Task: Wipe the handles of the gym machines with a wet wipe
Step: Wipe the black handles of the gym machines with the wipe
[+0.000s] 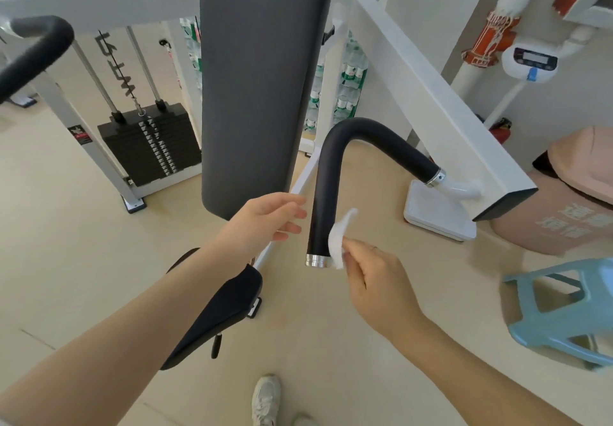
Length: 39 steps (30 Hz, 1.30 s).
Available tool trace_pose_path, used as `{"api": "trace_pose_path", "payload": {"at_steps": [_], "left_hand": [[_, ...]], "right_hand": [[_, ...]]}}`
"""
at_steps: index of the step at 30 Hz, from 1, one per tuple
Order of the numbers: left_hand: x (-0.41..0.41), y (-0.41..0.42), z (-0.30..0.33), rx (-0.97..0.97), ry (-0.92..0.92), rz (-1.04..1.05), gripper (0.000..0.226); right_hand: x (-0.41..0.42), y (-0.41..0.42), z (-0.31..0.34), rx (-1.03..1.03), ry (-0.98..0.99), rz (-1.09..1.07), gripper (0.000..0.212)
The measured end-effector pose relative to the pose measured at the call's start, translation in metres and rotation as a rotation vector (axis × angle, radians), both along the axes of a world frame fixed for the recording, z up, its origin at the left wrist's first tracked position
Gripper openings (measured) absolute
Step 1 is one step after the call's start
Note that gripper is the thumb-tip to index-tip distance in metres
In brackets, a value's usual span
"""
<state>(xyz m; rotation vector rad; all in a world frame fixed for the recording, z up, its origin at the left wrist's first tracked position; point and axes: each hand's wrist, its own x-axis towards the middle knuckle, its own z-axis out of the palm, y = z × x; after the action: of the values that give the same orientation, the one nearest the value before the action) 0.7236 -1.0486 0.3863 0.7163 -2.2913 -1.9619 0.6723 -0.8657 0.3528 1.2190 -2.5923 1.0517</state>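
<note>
A black padded handle (326,173), bent like a hook with a silver end cap, hangs from the white machine arm (441,100) at centre. My right hand (374,279) pinches a white wet wipe (340,240) and presses it against the handle's lower right side, just above the cap. Just left of the handle my left hand (265,218) hovers with fingers apart, holding nothing and not touching it. A second black handle (33,51) curves in at the upper left.
A tall grey back pad (258,77) stands behind my left hand, a black seat (219,313) below it. A weight stack (149,147) sits at left. At right are a pink bin (564,206), a blue plastic stool (564,309) and a white scale (438,216).
</note>
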Motion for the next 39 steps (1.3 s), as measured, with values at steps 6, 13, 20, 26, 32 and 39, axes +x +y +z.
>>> {"api": "trace_pose_path", "payload": {"at_steps": [6, 13, 20, 26, 32, 39], "left_hand": [[0.026, -0.006, 0.011, -0.011, 0.06, -0.023, 0.022], [0.082, -0.089, 0.027, 0.178, 0.001, -0.008, 0.041], [0.148, -0.242, 0.026, -0.01, 0.01, 0.044, 0.02], [0.198, -0.365, 0.038, -0.093, 0.072, 0.015, 0.024], [0.196, -0.462, 0.053, -0.126, 0.146, 0.057, 0.013], [0.14, -0.589, 0.072, -0.236, 0.158, 0.033, 0.009]], "right_hand": [[0.012, -0.035, 0.054, -0.32, -0.737, 0.12, 0.025], [0.047, -0.125, 0.052, -0.32, -1.252, 0.266, 0.027], [0.102, -0.262, 0.044, -0.496, -1.437, 0.158, 0.066], [0.149, -0.409, 0.052, -0.546, -1.275, 0.215, 0.023], [0.148, -0.516, 0.072, -0.668, -1.075, 0.147, 0.011], [0.092, -0.62, 0.106, -0.739, -0.958, 0.093, 0.02]]}}
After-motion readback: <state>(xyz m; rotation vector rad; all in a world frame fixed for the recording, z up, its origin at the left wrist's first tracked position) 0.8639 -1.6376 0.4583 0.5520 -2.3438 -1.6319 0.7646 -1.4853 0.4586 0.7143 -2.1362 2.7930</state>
